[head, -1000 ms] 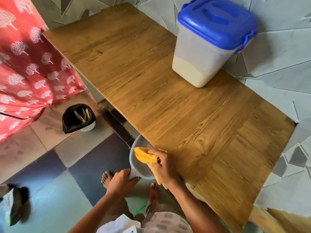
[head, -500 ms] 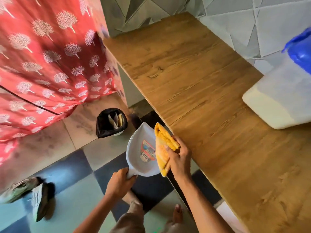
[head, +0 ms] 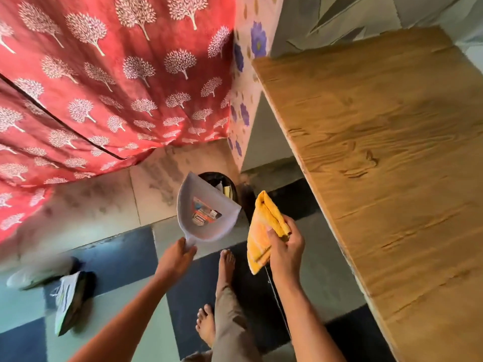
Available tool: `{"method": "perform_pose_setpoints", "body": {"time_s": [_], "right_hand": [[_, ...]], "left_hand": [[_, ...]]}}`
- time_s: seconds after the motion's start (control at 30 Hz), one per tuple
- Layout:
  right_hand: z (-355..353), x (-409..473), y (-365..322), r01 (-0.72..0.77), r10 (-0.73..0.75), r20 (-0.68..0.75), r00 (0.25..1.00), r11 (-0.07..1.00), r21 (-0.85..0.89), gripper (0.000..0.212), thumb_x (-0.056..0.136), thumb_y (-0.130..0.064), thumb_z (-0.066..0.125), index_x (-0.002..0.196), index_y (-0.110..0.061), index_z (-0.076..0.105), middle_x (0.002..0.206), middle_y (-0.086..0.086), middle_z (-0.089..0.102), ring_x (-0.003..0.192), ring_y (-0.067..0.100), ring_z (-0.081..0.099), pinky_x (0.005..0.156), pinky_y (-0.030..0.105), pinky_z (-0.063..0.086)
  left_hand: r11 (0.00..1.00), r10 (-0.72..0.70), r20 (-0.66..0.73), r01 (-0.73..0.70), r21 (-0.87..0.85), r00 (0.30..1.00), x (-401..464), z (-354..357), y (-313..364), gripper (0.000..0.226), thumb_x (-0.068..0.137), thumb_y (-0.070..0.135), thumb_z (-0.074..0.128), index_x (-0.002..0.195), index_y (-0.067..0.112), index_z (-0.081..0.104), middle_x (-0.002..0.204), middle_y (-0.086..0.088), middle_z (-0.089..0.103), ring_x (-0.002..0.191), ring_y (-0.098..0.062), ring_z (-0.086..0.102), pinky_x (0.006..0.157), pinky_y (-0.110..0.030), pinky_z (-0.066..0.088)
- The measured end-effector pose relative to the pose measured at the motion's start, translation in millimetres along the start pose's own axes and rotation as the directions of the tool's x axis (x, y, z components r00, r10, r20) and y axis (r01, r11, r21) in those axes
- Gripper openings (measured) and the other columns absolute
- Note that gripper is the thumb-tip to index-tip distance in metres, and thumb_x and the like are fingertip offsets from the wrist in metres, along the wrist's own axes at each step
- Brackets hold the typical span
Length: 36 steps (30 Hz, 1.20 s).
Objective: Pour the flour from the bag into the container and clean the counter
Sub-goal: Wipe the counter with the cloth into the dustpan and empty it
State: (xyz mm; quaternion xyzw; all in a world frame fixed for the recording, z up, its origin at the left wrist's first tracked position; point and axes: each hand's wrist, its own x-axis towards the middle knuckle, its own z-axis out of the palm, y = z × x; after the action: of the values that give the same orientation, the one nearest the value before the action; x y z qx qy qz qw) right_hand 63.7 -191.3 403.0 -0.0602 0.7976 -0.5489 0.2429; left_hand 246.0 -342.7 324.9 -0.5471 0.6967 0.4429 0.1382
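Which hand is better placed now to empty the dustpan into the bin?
The left hand, probably. It grips the handle of the dustpan, whose front edge overlaps the black bin in this view. The right hand holds only the folded yellow cloth, beside the dustpan, nearer the counter.

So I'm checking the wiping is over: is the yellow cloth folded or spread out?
Folded. The yellow cloth is bunched into doubled layers, pinched in the right hand off the counter.
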Motion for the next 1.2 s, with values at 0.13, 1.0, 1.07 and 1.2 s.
{"method": "perform_pose_setpoints", "body": {"time_s": [0.13, 1.0, 1.07, 1.2], "right_hand": [[68.2, 80.5, 40.8, -0.038, 0.04, 0.022, 0.999, 0.997, -0.068, 0.031, 0.092, -0.007, 0.068, 0.118, -0.023, 0.067, 0.109, -0.015, 0.066, 0.104, 0.007, 0.063, 0.095, 0.041, 0.055], [202.0, 226.4, 168.1, -0.171, 0.163, -0.055, 0.985, 0.964, -0.203, 0.027, 0.09, -0.005, 0.07, 0.106, -0.027, 0.07, 0.104, -0.001, 0.074, 0.101, 0.023, 0.069, 0.092, 0.053, 0.057], [204.5, 234.3, 178.9, -0.17, 0.162, -0.056, 0.985, 0.965, -0.199, 0.031, 0.09, -0.002, 0.069, 0.103, -0.029, 0.07, 0.101, -0.003, 0.074, 0.1, 0.021, 0.069, 0.091, 0.051, 0.058], [211.7, 252.9, 208.8, -0.171, 0.163, -0.058, 0.985, 0.967, -0.19, 0.032, 0.09, -0.003, 0.07, 0.101, -0.033, 0.07, 0.098, -0.012, 0.074, 0.098, 0.012, 0.069, 0.09, 0.043, 0.058]], "left_hand": [[0.999, -0.028, -0.02, 0.029, 0.024, 0.999, 98.8, -0.4, -3.1, 0.011, 0.098, 0.022, 0.054, 0.094, 0.012, 0.051, 0.087, -0.01, 0.064, 0.07, -0.021, 0.056, 0.064, -0.03, 0.042], [0.995, 0.084, 0.025, -0.083, -0.052, 0.996, 351.0, 30.8, -45.9, 0.021, 0.079, 0.029, 0.062, 0.075, 0.011, 0.053, 0.062, -0.004, 0.058, 0.064, -0.032, 0.053, 0.058, -0.037, 0.044], [0.986, 0.084, 0.091, -0.07, -0.149, 0.992, 373.0, 42.6, -57.3, 0.028, 0.074, 0.036, 0.061, 0.075, 0.009, 0.056, 0.061, -0.002, 0.057, 0.06, -0.022, 0.051, 0.056, -0.033, 0.04], [0.994, 0.106, 0.257, -0.095, -0.057, 0.961, 419.1, 72.8, -91.2, 0.021, 0.086, 0.027, 0.07, 0.085, 0.01, 0.057, 0.072, -0.001, 0.059, 0.072, -0.022, 0.056, 0.061, -0.031, 0.039]]}}
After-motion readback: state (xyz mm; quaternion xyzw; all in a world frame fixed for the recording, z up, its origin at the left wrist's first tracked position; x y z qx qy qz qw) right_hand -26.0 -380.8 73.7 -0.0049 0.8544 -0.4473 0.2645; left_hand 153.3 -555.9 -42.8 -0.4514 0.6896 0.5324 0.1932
